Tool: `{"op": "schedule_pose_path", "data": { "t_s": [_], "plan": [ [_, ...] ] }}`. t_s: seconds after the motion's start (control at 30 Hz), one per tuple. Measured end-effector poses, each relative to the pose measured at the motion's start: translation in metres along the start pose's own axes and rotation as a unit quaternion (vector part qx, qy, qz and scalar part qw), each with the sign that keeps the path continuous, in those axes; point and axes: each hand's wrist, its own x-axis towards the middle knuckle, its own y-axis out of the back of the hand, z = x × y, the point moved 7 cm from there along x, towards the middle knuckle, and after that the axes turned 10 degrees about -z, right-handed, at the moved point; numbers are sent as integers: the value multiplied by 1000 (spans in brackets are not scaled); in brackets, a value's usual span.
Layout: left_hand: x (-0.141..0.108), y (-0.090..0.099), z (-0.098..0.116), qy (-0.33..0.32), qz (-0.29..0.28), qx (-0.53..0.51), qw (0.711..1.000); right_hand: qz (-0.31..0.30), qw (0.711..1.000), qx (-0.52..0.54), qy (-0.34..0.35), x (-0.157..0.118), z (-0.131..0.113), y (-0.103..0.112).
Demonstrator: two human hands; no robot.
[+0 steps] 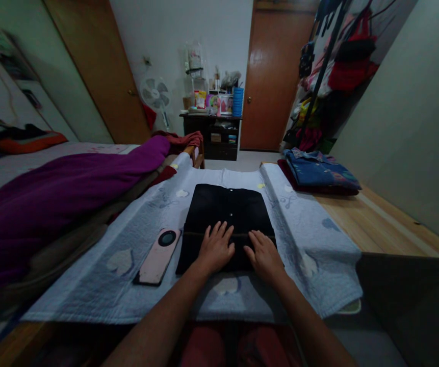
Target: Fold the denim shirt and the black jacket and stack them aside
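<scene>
A black garment (pixel 227 206), folded into a flat rectangle with small light buttons or snaps down its upper middle, lies on a pale blue-grey cloth (pixel 127 300). My left hand (pixel 216 247) rests flat on its lower half, fingers spread. To the right, my right hand (pixel 263 254) also lies on the garment with fingers stretched out, palm down. A thin brownish line crosses the fabric near my fingertips. Beside the garment on the left is a pink phone (pixel 158 260), its round dark camera ring facing up.
Folded denim clothing (pixel 318 171) sits on dark red fabric on the wooden surface (pixel 387 224) at right. A purple blanket (pixel 89 188) covers the bed edge at left. Farther back are a fan (pixel 156 94), a dark cabinet (pixel 223 148) and a wooden door (pixel 275 76).
</scene>
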Motion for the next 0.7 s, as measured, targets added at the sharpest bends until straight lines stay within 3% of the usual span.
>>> {"op": "schedule_pose_path", "data": {
  "t_s": [0.2,0.47,0.6,0.7],
  "plan": [
    [1,-1,-1,-2,5,-2,1000,-73,997,12,-7,16,21,-4],
    [0,-2,-1,-4,0,-3,1000,-96,995,18,-28,31,42,-11],
    [0,-2,-1,-3,-1,-5,1000,-62,996,21,-54,31,49,-4],
    [0,-3,-1,-3,1,-6,1000,29,998,20,-47,19,40,13]
  ]
}}
